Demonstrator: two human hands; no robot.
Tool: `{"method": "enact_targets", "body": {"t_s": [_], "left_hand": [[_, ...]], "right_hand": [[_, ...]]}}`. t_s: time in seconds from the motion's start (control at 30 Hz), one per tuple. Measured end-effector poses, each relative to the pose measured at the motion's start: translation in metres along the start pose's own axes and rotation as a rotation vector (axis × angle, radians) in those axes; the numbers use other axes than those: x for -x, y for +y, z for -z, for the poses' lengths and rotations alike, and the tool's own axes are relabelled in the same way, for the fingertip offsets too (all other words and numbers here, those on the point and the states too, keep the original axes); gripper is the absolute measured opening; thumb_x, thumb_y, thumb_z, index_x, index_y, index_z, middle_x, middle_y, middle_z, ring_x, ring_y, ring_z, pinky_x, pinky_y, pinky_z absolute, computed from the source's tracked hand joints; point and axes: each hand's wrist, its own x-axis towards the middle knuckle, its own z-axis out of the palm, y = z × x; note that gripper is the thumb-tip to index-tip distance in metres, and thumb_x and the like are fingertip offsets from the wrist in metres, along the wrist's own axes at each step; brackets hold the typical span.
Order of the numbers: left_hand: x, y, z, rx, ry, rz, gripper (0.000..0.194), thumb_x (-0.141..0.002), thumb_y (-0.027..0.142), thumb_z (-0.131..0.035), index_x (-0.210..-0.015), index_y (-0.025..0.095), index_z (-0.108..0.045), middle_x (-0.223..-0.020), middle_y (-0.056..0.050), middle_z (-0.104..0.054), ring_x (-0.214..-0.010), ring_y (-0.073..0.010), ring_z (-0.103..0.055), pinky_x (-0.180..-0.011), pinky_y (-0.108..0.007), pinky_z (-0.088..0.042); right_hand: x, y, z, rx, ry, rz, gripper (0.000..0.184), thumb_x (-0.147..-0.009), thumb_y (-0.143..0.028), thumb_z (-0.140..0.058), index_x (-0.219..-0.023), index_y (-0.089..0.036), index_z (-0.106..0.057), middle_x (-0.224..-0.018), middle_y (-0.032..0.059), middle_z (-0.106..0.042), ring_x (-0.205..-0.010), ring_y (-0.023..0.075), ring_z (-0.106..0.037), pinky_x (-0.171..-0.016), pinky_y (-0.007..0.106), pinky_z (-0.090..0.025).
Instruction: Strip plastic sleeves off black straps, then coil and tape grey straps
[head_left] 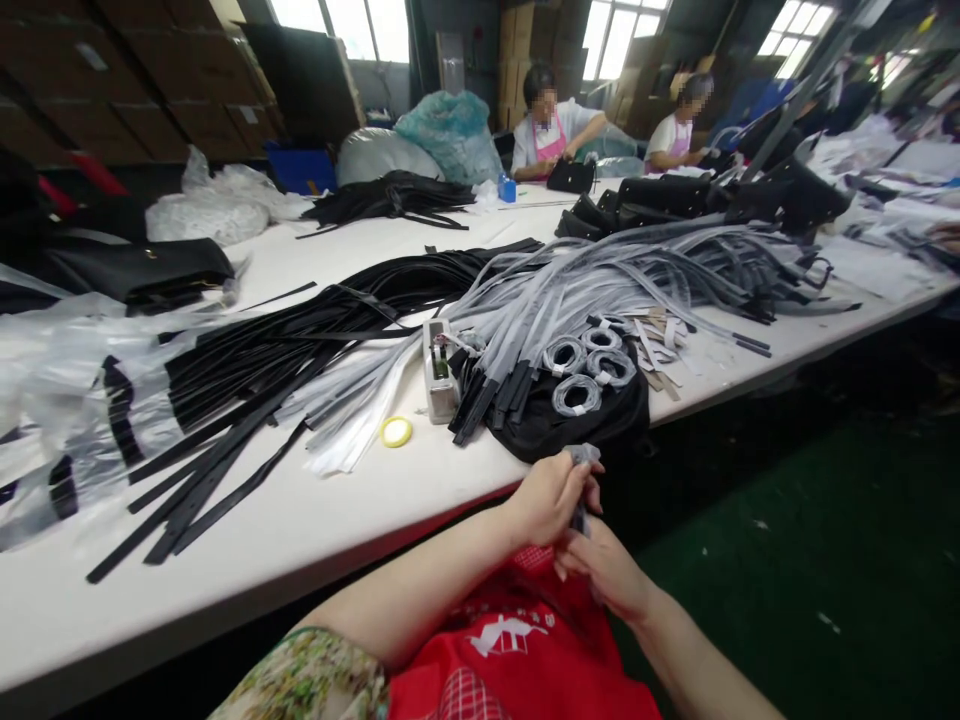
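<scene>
In front of my red apron, at the table's edge, my left hand (549, 495) is closed on a grey plastic-wrapped strap (583, 455). My right hand (606, 572) grips the same bunched strap just below, fingers curled round it. Most of the strap is hidden by my fingers. On the table beyond lie several coiled straps (576, 396), wrapped in plastic, on a black cloth bag (626, 425). Long plastic-sleeved straps (525, 320) with black ends spread behind the coils.
Bare black straps (247, 370) fan across the white table (285, 530). A tape dispenser (440, 375) and a yellow-rimmed tape roll (396, 432) sit nearby. Paper scraps (660, 345) lie right of the coils. Two co-workers (559, 130) sit across the table. Green floor (750, 580) shows at right.
</scene>
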Motion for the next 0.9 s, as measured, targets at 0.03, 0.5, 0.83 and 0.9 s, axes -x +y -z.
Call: {"method": "enact_targets", "body": {"t_s": [0.03,0.5,0.83,0.9], "left_hand": [[0.003,-0.002,0.003,-0.216,-0.027,-0.070,0.045,-0.100,0.043,-0.021,-0.104,0.014,-0.055,-0.080,-0.009,-0.063,-0.076,-0.0198,-0.061,-0.078,-0.035,-0.047],[-0.007,0.022,0.000,0.554,-0.123,0.301,0.069,-0.087,0.074,-0.026,-0.085,0.013,-0.060,-0.047,0.010,-0.030,-0.036,-0.0080,-0.033,-0.055,-0.026,-0.042],[0.011,0.007,0.013,-0.279,-0.066,0.087,0.055,-0.094,0.056,-0.031,-0.074,0.017,-0.063,-0.061,-0.004,-0.054,-0.059,-0.0176,-0.053,-0.062,-0.028,-0.040],[0.010,0.017,0.005,-0.037,-0.089,0.234,0.065,-0.093,0.063,-0.024,-0.071,0.016,-0.063,-0.052,0.000,-0.048,-0.048,-0.0144,-0.046,-0.053,-0.026,-0.037]], "right_hand": [[0.004,-0.010,0.010,0.060,-0.033,0.006,0.044,-0.084,-0.056,-0.060,-0.066,-0.018,-0.049,-0.045,-0.0087,-0.034,-0.042,0.0059,-0.031,-0.048,0.022,-0.037],[-0.011,-0.023,0.028,0.671,0.078,0.296,0.031,-0.089,-0.041,-0.051,-0.102,-0.017,-0.065,-0.093,0.0093,-0.066,-0.092,0.0228,-0.062,-0.089,0.040,-0.049],[0.000,-0.071,0.072,0.515,0.264,0.197,0.031,-0.081,-0.043,-0.063,-0.094,-0.015,-0.066,-0.069,0.0055,-0.063,-0.063,0.0175,-0.058,-0.063,0.032,-0.050],[-0.011,-0.070,0.082,0.743,0.400,0.334,0.044,-0.072,-0.039,-0.070,-0.110,-0.017,-0.064,-0.105,0.0120,-0.065,-0.099,0.0269,-0.061,-0.087,0.042,-0.050]]}}
